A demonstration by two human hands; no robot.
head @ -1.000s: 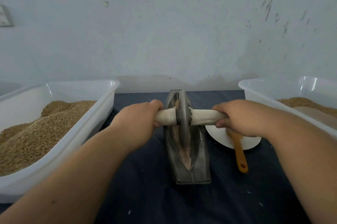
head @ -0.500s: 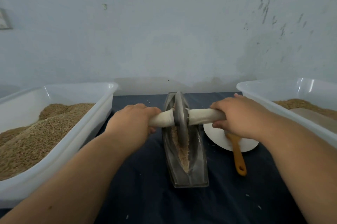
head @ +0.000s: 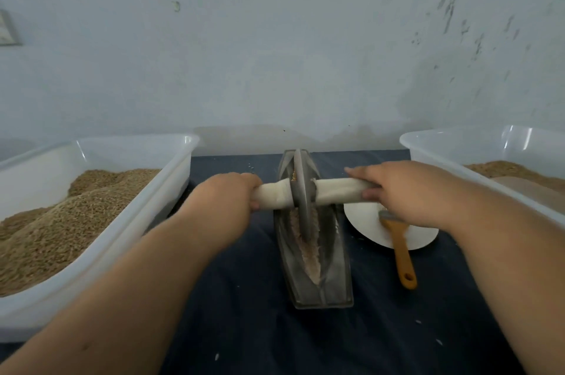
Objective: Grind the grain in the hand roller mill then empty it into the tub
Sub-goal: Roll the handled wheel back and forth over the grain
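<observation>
Evidently both hands, left hand (head: 224, 205) and right hand (head: 406, 191), gripped the cloth-wrapped axle (head: 336, 189), its wheel (head: 302, 191) standing in the trough (head: 336, 277) over seemingly ground grain (head: 308, 252).

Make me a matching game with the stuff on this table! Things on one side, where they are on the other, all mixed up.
Things:
1. orange-handled brush
2. grey metal grinding wheel
3. clear plastic tub heaped with whole grain
4. right hand

Places:
A. far left of the table
B. standing in the boat-shaped metal trough
C. gripping the white cloth-wrapped handle
D. lying across the white plate

Pairs: 1-D, 2-B, 3-A, 4-C
</observation>
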